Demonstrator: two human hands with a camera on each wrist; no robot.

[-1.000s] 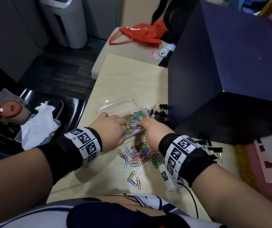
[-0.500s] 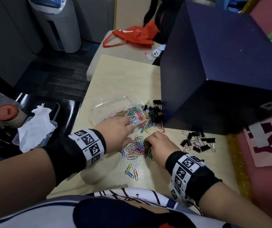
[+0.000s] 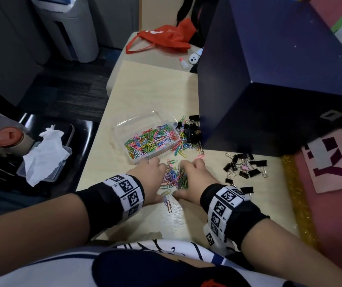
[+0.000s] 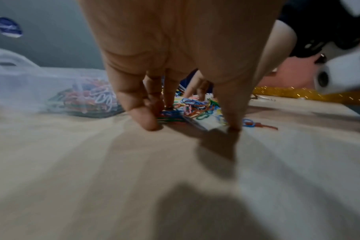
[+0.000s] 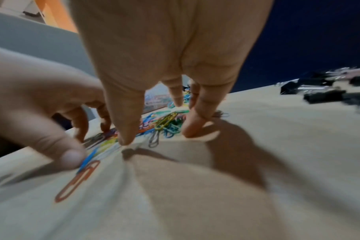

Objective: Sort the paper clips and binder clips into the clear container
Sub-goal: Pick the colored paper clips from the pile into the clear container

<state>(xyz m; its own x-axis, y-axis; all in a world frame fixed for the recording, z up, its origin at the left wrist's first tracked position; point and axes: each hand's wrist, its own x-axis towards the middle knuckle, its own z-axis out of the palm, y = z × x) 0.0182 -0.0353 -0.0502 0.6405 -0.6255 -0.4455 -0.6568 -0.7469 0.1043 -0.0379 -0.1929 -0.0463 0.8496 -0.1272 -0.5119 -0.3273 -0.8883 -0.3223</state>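
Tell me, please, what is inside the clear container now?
The clear container holds a heap of coloured paper clips, filling mostly its near right part. No binder clip shows inside; the black ones lie outside. Whether anything lies under the heap cannot be seen.

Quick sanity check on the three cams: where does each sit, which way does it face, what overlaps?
Head: above, facing down-forward at the clear plastic container; both forearms and hands show.
Left wrist: low, along the left hand, fingertips down around the loose pile of coloured paper clips.
Right wrist: low, along the right hand; left hand intrudes.
Shared: all three see that pile on the pale wooden table.
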